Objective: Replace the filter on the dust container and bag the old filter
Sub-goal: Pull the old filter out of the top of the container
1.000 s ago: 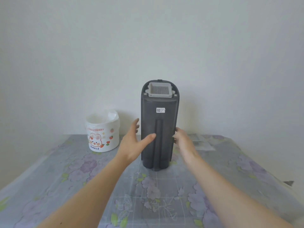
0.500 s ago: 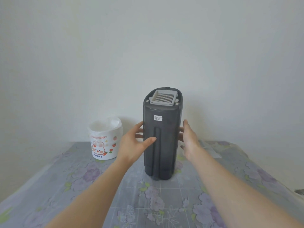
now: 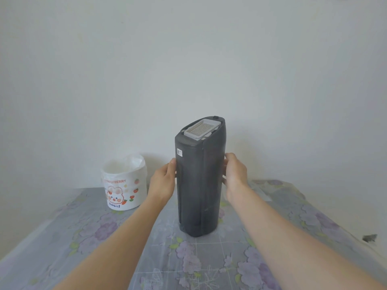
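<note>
1. The dust container (image 3: 199,185) stands upright on the desk (image 3: 62,248), a little past mid-desk, with one corner edge turned toward the camera.
2. The left hand (image 3: 162,181) lies flat against its left side, thumb up near the label; the fingers go behind the body and cannot be seen.
3. The right hand (image 3: 235,170) presses the right side, fingers curled round the far edge.
4. Both hands are open and cupped, clamping the container between them. This two-sided hold suits a tall, narrow body that could tip, and probably serves to steady or turn it.
5. The filter (image 3: 201,129) sits seated in the recess on top, ribbed face up, untouched. Neither hand is near it, so removal has not begun.
6. A bucket (image 3: 123,185) lined with a white bag stands to the left, well apart from the container; it is likely the place for the old filter.
7. No new filter can be clearly made out.
</note>
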Tool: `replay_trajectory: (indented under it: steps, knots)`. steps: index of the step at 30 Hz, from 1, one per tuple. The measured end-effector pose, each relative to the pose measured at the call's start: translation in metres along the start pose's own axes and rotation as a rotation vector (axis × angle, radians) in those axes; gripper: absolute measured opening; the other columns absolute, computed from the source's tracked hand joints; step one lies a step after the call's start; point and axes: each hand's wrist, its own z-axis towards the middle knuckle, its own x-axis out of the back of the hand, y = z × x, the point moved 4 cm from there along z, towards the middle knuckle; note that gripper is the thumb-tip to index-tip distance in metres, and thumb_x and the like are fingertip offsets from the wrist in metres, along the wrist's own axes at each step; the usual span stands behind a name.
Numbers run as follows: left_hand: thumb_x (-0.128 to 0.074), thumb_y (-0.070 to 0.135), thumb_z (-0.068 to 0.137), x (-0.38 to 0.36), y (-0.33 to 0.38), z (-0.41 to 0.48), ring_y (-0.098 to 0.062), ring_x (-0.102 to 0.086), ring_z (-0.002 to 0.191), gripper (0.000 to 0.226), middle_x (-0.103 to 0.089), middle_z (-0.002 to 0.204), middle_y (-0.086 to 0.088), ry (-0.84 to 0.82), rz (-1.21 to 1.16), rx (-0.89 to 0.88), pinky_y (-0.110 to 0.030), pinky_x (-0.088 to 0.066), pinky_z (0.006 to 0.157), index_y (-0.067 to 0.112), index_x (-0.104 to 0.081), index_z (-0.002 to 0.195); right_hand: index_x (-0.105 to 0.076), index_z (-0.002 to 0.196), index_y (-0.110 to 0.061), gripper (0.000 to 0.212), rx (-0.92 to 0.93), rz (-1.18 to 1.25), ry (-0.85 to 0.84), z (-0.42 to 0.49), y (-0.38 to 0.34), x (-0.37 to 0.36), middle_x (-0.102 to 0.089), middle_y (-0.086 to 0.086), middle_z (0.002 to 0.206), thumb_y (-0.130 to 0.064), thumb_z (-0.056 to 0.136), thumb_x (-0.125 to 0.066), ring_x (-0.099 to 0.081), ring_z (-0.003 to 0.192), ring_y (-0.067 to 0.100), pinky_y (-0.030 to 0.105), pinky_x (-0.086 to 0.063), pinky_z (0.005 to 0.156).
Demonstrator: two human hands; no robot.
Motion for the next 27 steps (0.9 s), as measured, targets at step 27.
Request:
replay_trajectory:
  steps: [27]
  knots:
    - [-0.033,0.047,0.097,0.007,0.047,0.037,-0.024,-0.059,0.106,0.043,-0.067,0.106,-0.004,0.145,-0.163,0.043,-0.039,-0.041,0.098,0.016,-0.064,0.093,-0.057,0.123,-0.015,0.057,-0.171,-0.054,-0.076,-0.005,-0.052,0.008,-0.058,0.009,0.116,-0.05,0.078,-0.06,-0.056,0.114,0.025,0.036,-0.043,0.085]
